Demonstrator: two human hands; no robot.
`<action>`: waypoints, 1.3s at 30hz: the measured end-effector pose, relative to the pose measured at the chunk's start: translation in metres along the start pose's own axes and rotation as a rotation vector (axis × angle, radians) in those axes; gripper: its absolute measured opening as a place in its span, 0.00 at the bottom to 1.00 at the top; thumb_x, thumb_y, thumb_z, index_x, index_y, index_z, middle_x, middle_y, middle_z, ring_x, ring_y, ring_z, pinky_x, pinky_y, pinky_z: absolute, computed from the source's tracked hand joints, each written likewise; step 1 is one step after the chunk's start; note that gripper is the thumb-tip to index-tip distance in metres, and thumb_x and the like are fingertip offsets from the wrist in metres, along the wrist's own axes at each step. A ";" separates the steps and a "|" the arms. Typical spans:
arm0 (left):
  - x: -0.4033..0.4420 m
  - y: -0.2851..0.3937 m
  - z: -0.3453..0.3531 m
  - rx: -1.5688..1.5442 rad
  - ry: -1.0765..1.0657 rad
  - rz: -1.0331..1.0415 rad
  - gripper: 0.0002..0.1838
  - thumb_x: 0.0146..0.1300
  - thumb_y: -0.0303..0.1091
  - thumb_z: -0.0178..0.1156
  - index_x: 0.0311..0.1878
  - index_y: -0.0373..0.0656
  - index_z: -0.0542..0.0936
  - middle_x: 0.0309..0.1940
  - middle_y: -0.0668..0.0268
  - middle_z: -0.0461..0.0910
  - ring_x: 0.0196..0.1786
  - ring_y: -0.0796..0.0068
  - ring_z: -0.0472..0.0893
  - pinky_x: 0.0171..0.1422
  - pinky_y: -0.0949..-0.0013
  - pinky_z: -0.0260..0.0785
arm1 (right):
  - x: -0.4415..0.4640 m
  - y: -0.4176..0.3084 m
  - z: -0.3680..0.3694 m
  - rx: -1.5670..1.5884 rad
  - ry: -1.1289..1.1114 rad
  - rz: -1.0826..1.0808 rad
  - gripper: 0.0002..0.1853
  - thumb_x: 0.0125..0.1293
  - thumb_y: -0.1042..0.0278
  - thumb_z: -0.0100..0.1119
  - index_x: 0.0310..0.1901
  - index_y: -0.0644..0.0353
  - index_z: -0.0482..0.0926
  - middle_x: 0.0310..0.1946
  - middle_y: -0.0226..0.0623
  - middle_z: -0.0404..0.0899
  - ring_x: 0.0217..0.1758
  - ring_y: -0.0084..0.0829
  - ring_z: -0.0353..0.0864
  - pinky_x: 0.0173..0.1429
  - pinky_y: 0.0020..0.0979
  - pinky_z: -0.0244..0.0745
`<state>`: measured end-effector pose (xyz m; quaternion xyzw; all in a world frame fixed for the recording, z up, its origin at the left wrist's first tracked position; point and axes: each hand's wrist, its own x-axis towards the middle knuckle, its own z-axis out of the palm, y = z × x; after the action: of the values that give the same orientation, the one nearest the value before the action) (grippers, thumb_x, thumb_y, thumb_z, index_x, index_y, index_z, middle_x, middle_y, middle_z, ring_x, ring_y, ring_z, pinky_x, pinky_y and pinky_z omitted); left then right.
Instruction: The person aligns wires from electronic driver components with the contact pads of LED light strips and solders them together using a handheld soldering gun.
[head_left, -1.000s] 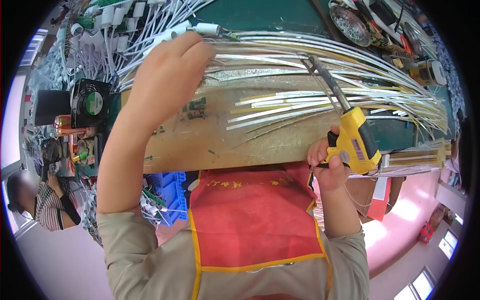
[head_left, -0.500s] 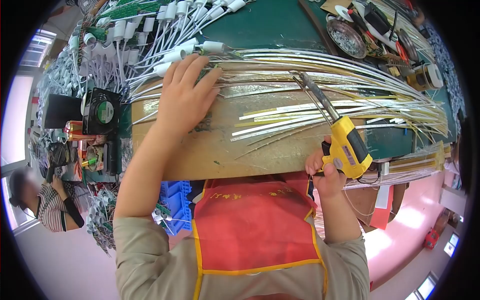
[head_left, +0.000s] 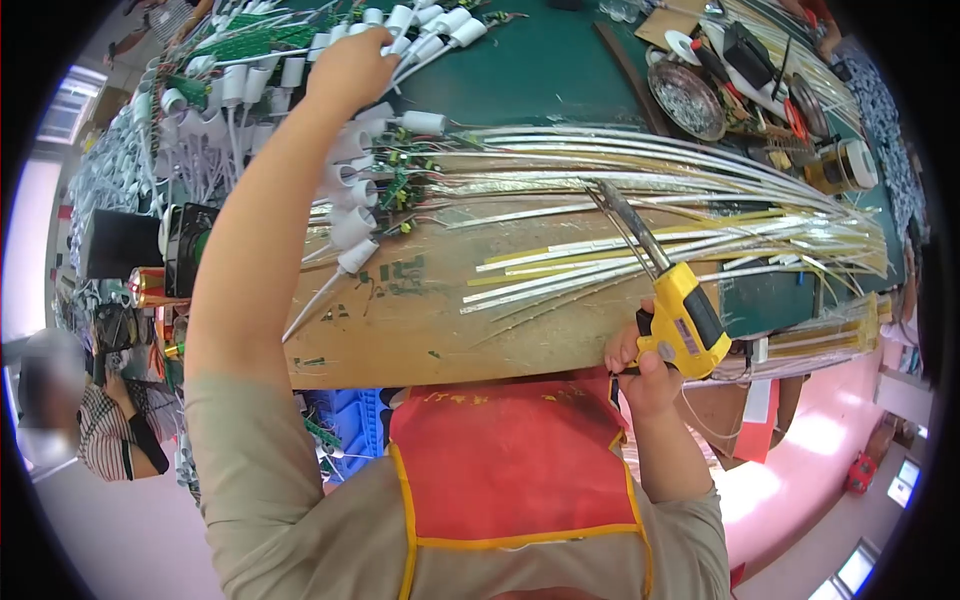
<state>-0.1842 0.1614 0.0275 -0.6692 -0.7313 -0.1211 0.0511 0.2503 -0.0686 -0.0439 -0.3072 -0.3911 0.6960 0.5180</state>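
- Yellow pistol-shaped tool [head_left: 690, 325], over the right end of the brown board [head_left: 450, 335]. Its long metal shaft [head_left: 632, 225] slants away from you, the tip above strips on the board; contact at the tip cannot be told.
- Your right hand [head_left: 645, 362], near the board's near edge toward its right end: fingers closed around the tool's grip. The tool appears rigid and somewhat front-heavy; hold it by the grip, as you do, and treat the shaft as possibly hot.
- White cylinders [head_left: 467, 33], a cluster beyond the board's far left part. They look light, hard and smooth, and would probably roll; each is best taken by its barrel, sparing the thin leads.
- Your left hand [head_left: 352, 70], stretched beyond the board's far left part to this cluster: fingers bent at the cylinders; whether they pinch one cannot be told.
- A second group of cylinders [head_left: 350, 228], along the board's left part; beside it, small green circuit boards [head_left: 403, 185], seemingly fragile and poor places to grip.
- White strips [head_left: 560, 270], fanned across the board and past its right end; apparently thin, springy and easily tangled.
- Green tabletop [head_left: 540, 75], beyond the board's far side.
- Metal dish [head_left: 686, 100] and lidded jar [head_left: 843, 165], beyond the board's far right corner.
- Black fan [head_left: 187, 245], left of the board.
- Blue crate [head_left: 357, 430], below the board's near edge.
- Another person [head_left: 112, 430], well apart, left of the board.
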 end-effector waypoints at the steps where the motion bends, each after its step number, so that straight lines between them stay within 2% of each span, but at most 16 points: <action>1: 0.012 -0.006 0.012 0.047 -0.018 0.000 0.21 0.60 0.41 0.65 0.57 0.46 0.81 0.47 0.51 0.86 0.53 0.48 0.84 0.58 0.53 0.75 | 0.001 0.000 0.002 0.008 0.013 -0.002 0.40 0.64 0.51 0.72 0.69 0.62 0.63 0.27 0.30 0.71 0.25 0.26 0.70 0.30 0.31 0.69; 5: 0.041 -0.021 0.030 0.053 -0.039 0.044 0.21 0.57 0.36 0.63 0.55 0.46 0.83 0.47 0.49 0.86 0.54 0.46 0.83 0.60 0.52 0.74 | 0.003 -0.003 0.004 0.024 0.018 -0.002 0.39 0.64 0.52 0.71 0.70 0.62 0.63 0.27 0.31 0.71 0.24 0.26 0.70 0.30 0.31 0.68; 6: 0.049 -0.027 0.029 0.061 -0.022 0.081 0.21 0.57 0.38 0.64 0.55 0.46 0.83 0.47 0.49 0.86 0.52 0.51 0.85 0.57 0.55 0.75 | 0.005 -0.003 0.004 0.031 0.027 -0.010 0.39 0.64 0.52 0.71 0.70 0.62 0.63 0.27 0.30 0.71 0.24 0.26 0.70 0.30 0.30 0.68; 8: 0.052 -0.033 0.008 -0.254 -0.004 0.008 0.20 0.60 0.36 0.66 0.55 0.42 0.83 0.46 0.57 0.87 0.48 0.64 0.85 0.52 0.64 0.75 | 0.005 -0.005 0.006 0.042 0.042 -0.015 0.39 0.64 0.51 0.71 0.69 0.63 0.63 0.26 0.30 0.71 0.24 0.26 0.70 0.30 0.30 0.68; 10: -0.002 0.039 -0.067 -0.528 0.124 -0.143 0.13 0.59 0.27 0.65 0.48 0.37 0.83 0.41 0.54 0.86 0.42 0.59 0.85 0.47 0.61 0.76 | 0.005 -0.006 0.004 0.047 0.039 -0.008 0.39 0.64 0.50 0.70 0.69 0.61 0.64 0.26 0.29 0.71 0.24 0.26 0.70 0.29 0.30 0.67; 12: -0.037 0.036 -0.100 -0.656 0.116 -0.094 0.14 0.61 0.30 0.65 0.49 0.35 0.82 0.40 0.53 0.86 0.41 0.63 0.85 0.45 0.64 0.76 | 0.007 -0.006 0.003 0.073 0.036 0.003 0.38 0.64 0.49 0.70 0.69 0.60 0.65 0.25 0.29 0.70 0.23 0.25 0.70 0.28 0.30 0.67; 14: -0.078 0.017 -0.116 -0.738 0.127 0.011 0.17 0.62 0.32 0.67 0.54 0.38 0.83 0.45 0.65 0.85 0.46 0.77 0.81 0.50 0.73 0.71 | 0.010 -0.008 0.003 0.074 0.030 0.002 0.38 0.65 0.48 0.69 0.69 0.60 0.64 0.25 0.28 0.70 0.23 0.25 0.69 0.28 0.29 0.66; 16: -0.131 0.022 -0.131 -0.751 0.085 -0.089 0.13 0.63 0.25 0.66 0.51 0.36 0.82 0.42 0.68 0.84 0.44 0.81 0.79 0.51 0.76 0.70 | 0.012 -0.011 0.003 0.074 0.036 -0.001 0.38 0.66 0.47 0.67 0.70 0.59 0.64 0.25 0.28 0.69 0.22 0.24 0.69 0.27 0.29 0.66; 20: -0.227 -0.006 -0.119 -0.884 -0.163 -0.308 0.10 0.60 0.19 0.67 0.45 0.37 0.80 0.39 0.67 0.83 0.42 0.79 0.79 0.47 0.73 0.72 | 0.016 -0.015 0.003 0.056 0.032 -0.007 0.39 0.68 0.45 0.64 0.71 0.59 0.62 0.25 0.27 0.68 0.22 0.24 0.68 0.27 0.29 0.66; 22: -0.251 -0.019 -0.117 -0.587 -0.368 -0.105 0.12 0.57 0.21 0.68 0.45 0.37 0.80 0.39 0.62 0.83 0.40 0.71 0.82 0.44 0.69 0.73 | 0.019 -0.016 0.003 0.046 0.006 -0.006 0.39 0.69 0.45 0.64 0.71 0.59 0.61 0.25 0.27 0.68 0.22 0.24 0.69 0.28 0.29 0.66; 25: -0.270 -0.017 -0.114 -0.260 -0.468 -0.151 0.14 0.56 0.24 0.69 0.46 0.39 0.81 0.39 0.58 0.83 0.41 0.59 0.83 0.46 0.62 0.74 | 0.023 -0.014 0.003 0.037 -0.037 0.006 0.38 0.69 0.45 0.64 0.71 0.60 0.62 0.26 0.28 0.69 0.23 0.24 0.69 0.28 0.29 0.67; 28: -0.270 0.004 -0.121 -0.011 -0.351 -0.057 0.14 0.57 0.28 0.69 0.47 0.41 0.82 0.40 0.56 0.83 0.44 0.51 0.82 0.49 0.57 0.73 | 0.025 -0.011 0.005 0.031 -0.058 0.024 0.38 0.68 0.46 0.65 0.71 0.60 0.63 0.26 0.29 0.70 0.24 0.25 0.70 0.28 0.29 0.67; 31: -0.256 0.033 -0.120 -0.274 -0.281 0.141 0.15 0.56 0.30 0.69 0.47 0.42 0.82 0.42 0.59 0.84 0.48 0.52 0.81 0.53 0.54 0.72 | 0.027 -0.010 0.008 0.024 -0.056 0.016 0.38 0.68 0.47 0.66 0.71 0.60 0.63 0.27 0.29 0.70 0.24 0.25 0.70 0.28 0.30 0.66; 33: -0.243 0.059 -0.098 -0.338 -0.235 0.437 0.17 0.54 0.31 0.70 0.48 0.44 0.82 0.46 0.61 0.83 0.51 0.55 0.81 0.56 0.54 0.71 | 0.027 -0.009 0.010 0.012 -0.047 -0.003 0.38 0.68 0.47 0.66 0.71 0.60 0.63 0.27 0.29 0.70 0.24 0.25 0.70 0.28 0.30 0.66; 35: -0.236 0.083 -0.073 -0.461 -0.270 0.494 0.20 0.51 0.29 0.71 0.50 0.48 0.83 0.50 0.61 0.81 0.56 0.54 0.78 0.58 0.56 0.70 | 0.026 -0.008 0.011 0.012 -0.034 -0.004 0.38 0.68 0.48 0.67 0.71 0.60 0.64 0.27 0.29 0.70 0.24 0.26 0.70 0.29 0.30 0.66; 39: -0.223 0.112 -0.045 -0.520 -0.338 0.600 0.18 0.52 0.30 0.71 0.48 0.47 0.82 0.49 0.63 0.79 0.56 0.55 0.77 0.58 0.54 0.68 | 0.023 -0.007 0.011 0.031 -0.020 0.014 0.38 0.67 0.49 0.68 0.71 0.60 0.64 0.27 0.29 0.70 0.26 0.26 0.71 0.30 0.30 0.66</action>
<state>-0.0552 -0.0567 0.0303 -0.8533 -0.4474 -0.1698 -0.2071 0.2379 -0.0478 -0.0329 -0.2949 -0.3833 0.7084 0.5141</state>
